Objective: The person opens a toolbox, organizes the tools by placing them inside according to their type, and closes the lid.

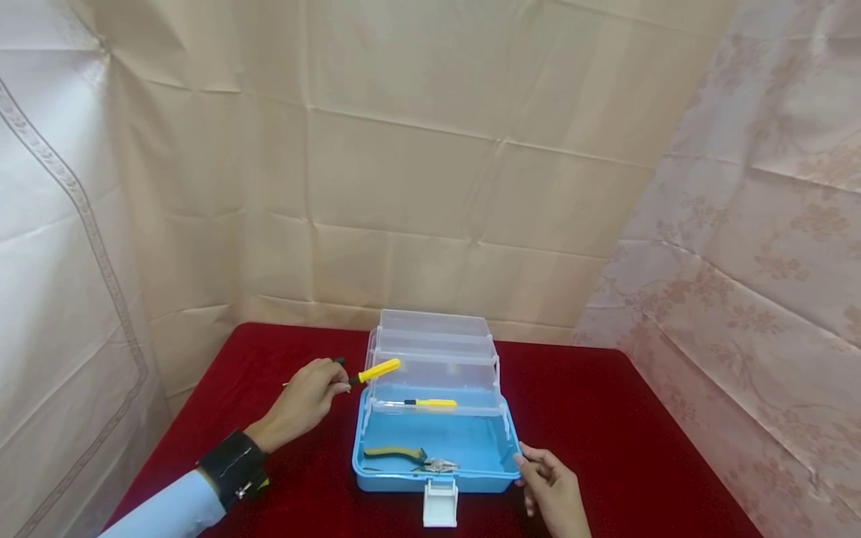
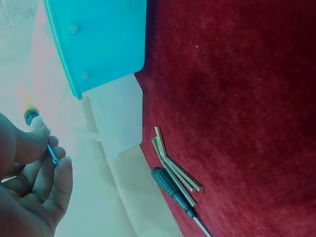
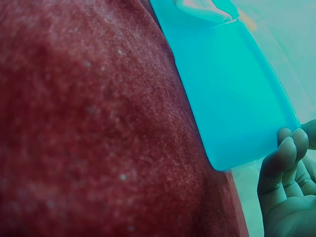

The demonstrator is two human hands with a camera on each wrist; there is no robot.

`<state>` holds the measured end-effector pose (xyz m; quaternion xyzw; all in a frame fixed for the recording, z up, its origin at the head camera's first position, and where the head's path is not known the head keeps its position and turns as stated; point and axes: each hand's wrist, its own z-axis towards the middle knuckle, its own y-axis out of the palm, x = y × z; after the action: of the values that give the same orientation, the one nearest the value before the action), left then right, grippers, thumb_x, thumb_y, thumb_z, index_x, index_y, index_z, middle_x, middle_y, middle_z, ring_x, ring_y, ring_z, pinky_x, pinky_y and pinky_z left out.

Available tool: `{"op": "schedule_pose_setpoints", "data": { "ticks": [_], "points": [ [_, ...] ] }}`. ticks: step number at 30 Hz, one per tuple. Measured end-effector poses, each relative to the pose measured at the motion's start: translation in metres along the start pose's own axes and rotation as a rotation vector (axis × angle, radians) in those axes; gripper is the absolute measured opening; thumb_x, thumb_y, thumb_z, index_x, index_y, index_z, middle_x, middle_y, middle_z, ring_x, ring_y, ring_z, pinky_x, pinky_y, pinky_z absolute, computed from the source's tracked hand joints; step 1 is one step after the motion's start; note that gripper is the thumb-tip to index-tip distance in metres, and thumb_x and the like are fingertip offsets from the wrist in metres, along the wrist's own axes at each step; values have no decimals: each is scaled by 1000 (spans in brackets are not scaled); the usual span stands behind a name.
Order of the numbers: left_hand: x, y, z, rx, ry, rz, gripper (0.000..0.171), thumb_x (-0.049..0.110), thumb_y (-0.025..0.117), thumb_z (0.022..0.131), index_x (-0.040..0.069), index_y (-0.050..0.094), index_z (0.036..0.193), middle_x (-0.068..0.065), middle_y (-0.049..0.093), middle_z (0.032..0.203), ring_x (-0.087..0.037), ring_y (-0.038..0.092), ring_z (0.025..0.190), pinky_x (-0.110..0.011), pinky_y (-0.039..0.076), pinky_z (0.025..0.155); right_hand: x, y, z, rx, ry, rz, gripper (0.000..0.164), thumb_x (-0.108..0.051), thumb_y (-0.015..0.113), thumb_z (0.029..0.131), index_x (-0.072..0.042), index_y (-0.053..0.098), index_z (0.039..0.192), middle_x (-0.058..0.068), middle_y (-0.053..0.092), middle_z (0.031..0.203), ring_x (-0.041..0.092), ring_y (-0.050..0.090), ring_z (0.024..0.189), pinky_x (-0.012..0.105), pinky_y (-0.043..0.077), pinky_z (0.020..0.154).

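Note:
My left hand (image 1: 311, 396) pinches a yellow-handled screwdriver (image 1: 380, 369) by its thin shaft, just left of the toolbox. The handle points right, towards the clear stepped trays (image 1: 433, 368). That blue toolbox (image 1: 477, 484) stands opened up, its white latch (image 1: 440, 508) hanging at the front. Another yellow-handled screwdriver (image 1: 436, 403) lies in the lowest tray. Pliers with yellowish handles (image 1: 395, 451) rest on the bottom of the box. At the front right corner, my right hand (image 1: 553, 486) pinches the box rim between thumb and fingers.
On the red cloth (image 1: 572, 396) left of the box lie a dark green screwdriver (image 2: 173, 190) and several bent hex keys (image 2: 173, 170). Behind the table hangs a creased beige curtain (image 1: 403, 172), with patterned cloth (image 1: 760, 261) along the right side.

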<state>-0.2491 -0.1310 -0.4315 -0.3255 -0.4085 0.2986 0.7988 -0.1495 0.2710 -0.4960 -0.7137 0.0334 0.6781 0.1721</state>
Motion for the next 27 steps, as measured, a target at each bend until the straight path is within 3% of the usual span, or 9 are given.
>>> {"op": "schedule_pose_setpoints", "data": {
  "ticks": [27],
  "points": [
    [11,5,7,-17,36,4,18,17,77,81,14,68,95,8,56,83,-10,49,74,-22,48,68,-1,0,0,-2,8,-1,53,-40,74,80,-6,62,120,16,63,78,16,48,50,32,46,44]
  ]
}}
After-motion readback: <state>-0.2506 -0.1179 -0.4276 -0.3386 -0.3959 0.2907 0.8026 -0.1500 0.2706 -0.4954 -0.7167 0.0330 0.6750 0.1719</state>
